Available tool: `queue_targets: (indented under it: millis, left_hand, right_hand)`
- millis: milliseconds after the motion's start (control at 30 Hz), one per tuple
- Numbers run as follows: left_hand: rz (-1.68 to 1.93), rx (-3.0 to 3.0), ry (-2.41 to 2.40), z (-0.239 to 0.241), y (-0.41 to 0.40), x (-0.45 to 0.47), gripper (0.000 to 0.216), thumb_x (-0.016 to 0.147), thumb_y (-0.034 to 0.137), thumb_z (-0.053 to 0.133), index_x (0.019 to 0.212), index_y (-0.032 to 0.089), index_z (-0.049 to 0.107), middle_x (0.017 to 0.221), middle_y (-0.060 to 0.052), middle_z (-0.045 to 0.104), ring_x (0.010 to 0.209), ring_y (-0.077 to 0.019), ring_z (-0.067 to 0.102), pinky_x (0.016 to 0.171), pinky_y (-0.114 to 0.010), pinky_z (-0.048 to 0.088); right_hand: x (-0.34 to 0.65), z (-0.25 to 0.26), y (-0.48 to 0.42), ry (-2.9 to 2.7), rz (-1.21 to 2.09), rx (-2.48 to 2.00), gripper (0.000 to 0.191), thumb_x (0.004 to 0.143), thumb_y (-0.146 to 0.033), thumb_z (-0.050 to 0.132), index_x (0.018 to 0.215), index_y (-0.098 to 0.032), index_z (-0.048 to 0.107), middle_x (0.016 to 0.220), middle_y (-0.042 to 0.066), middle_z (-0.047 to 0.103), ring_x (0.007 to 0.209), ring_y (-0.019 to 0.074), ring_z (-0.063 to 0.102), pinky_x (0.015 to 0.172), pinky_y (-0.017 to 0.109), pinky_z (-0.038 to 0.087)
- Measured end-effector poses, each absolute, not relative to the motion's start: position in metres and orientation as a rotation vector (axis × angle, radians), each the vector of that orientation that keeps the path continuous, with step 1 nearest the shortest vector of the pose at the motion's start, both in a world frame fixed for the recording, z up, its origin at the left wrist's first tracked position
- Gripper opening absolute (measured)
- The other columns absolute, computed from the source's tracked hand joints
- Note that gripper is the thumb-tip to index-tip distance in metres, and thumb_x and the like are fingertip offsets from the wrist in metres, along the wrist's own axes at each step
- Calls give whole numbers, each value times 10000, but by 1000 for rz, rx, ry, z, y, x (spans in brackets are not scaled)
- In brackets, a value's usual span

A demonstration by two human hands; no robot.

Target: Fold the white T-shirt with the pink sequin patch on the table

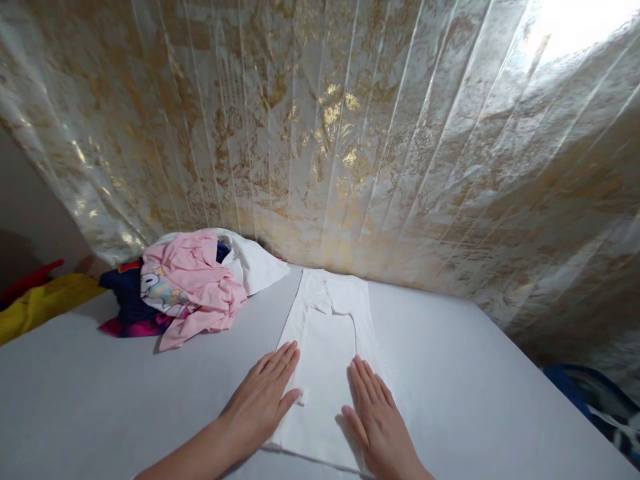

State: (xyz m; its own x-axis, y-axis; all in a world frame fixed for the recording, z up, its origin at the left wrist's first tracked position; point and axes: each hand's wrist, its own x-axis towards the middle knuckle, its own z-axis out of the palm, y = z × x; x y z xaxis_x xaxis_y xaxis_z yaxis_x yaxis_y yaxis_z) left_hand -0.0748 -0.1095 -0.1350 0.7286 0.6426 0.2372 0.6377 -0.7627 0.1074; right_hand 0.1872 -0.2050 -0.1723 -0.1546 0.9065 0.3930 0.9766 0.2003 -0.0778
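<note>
A white garment [327,333], folded into a long narrow strip, lies flat on the grey table [475,387] and runs from the near edge toward the back. My left hand [265,400] rests palm down on its left edge, fingers stretched out and together. My right hand [375,417] lies flat on its right side, fingers also straight. Neither hand grips anything.
A heap of clothes sits at the back left: a pink garment [193,287] on top, dark blue cloth [125,293] beneath, white cloth [253,263] beside it. Yellow fabric [40,303] lies at the far left. A gold-patterned curtain [350,147] hangs behind. A dark blue object [590,393] sits beyond the right edge.
</note>
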Motion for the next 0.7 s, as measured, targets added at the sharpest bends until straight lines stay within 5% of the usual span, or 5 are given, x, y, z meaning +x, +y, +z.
queue_targets:
  millis: [233, 467, 700]
  left_hand:
    - [297, 2862, 1087, -128, -113, -82, 548, 999, 438, 397, 1469, 159, 370, 1524, -108, 336, 1390, -244, 348, 1110, -401, 296]
    - [298, 2989, 751, -87, -34, 6, 502, 962, 159, 435, 1455, 122, 347, 1559, -131, 266, 1443, -223, 217, 1133, -415, 254]
    - [314, 3025, 600, -93, 61, 133, 319, 967, 280, 571, 1266, 172, 549, 1347, -111, 526, 1176, -267, 548, 964, -481, 467]
  right_hand:
    - [198, -186, -222, -2164, -393, -1748, 830, 946, -490, 431, 1533, -242, -100, 1532, 103, 319, 1363, 309, 400, 1013, 480, 444]
    - [202, -178, -173, -2133, -493, -1754, 834, 957, -510, 419, 1519, -233, -131, 1534, 108, 303, 1356, 311, 410, 1030, 475, 429]
    - [193, -208, -152, -2043, -708, -1667, 881, 934, -624, 346, 1531, -111, -49, 1391, 190, 515, 1242, 347, 541, 917, 484, 509]
